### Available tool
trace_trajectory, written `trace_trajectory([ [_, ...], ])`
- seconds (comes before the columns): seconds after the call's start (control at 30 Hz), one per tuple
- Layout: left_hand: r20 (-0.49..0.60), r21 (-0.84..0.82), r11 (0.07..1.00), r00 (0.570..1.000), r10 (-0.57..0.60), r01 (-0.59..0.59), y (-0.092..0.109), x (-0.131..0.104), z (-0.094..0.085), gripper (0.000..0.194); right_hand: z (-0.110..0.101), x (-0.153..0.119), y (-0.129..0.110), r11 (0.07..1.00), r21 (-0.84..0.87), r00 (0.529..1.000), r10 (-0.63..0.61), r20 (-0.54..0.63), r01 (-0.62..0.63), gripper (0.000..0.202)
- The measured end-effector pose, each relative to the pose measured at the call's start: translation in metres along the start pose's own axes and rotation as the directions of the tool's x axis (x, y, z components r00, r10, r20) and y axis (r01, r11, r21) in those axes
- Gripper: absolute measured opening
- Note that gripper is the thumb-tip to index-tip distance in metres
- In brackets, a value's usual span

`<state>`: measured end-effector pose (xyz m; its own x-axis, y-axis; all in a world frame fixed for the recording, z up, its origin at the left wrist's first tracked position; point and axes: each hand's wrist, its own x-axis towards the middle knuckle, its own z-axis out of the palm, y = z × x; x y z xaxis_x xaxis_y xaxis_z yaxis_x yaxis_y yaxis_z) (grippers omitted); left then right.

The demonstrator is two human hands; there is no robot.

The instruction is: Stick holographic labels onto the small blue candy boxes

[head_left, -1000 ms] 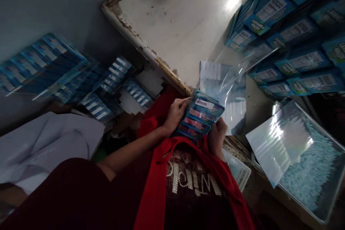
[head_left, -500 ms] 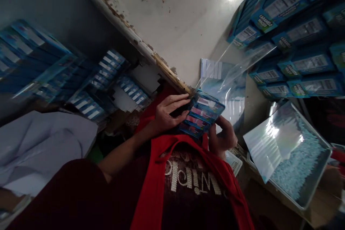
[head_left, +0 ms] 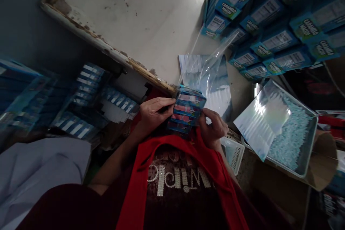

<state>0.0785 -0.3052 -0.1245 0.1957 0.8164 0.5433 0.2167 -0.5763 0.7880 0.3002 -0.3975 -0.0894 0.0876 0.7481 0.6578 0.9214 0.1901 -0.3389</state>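
Observation:
A bundle of small blue candy boxes (head_left: pixel 187 111) sits inside a clear plastic bag (head_left: pixel 210 68), held against the table edge in front of my red apron. My left hand (head_left: pixel 156 113) grips the bundle's left side, with fingers stretched along it and the thumb underneath. At the lower right corner, my right hand (head_left: pixel 212 125) pinches the bundle's edge and plastic between curled fingers and thumb. The loose end of the bag spreads away over printed sheets (head_left: pixel 222 97) lying on the table.
Blue candy boxes (head_left: pixel 269 39) are stacked on the right of the worn white table (head_left: pixel 129 18). A metal tray (head_left: pixel 307 165) holds pale blue pieces, partly covered by a glossy sheet (head_left: pixel 261 125). A white basket (head_left: pixel 235 154) is below; wrapped bundles (head_left: pixel 87 82) stand at left.
My view has swung to the right, so the table and stacks appear further left. Both hands still hold the bundle, which now looks slightly more upright.

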Motion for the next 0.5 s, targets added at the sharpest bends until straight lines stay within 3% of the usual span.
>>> trace_trajectory([
  [0.17, -0.011, 0.095, 0.995, 0.999, 0.044, -0.043, 0.007, -0.006, -0.001, 0.011, -0.008, -0.001, 0.006, 0.994, -0.058, 0.993, -0.084, 0.08, 0.088, 0.009],
  [0.33, -0.137, 0.144, 0.989, 0.991, -0.006, 0.026, 0.015, -0.019, 0.007, 0.008, -0.007, -0.013, 0.006, 0.996, -0.051, 0.973, 0.084, 0.216, -0.075, 0.016],
  [0.5, -0.065, 0.31, 0.943, 0.987, 0.145, -0.118, 0.007, -0.03, 0.005, 0.01, -0.006, -0.016, 0.005, 0.996, -0.075, 0.977, 0.062, 0.206, -0.048, 0.021],
])
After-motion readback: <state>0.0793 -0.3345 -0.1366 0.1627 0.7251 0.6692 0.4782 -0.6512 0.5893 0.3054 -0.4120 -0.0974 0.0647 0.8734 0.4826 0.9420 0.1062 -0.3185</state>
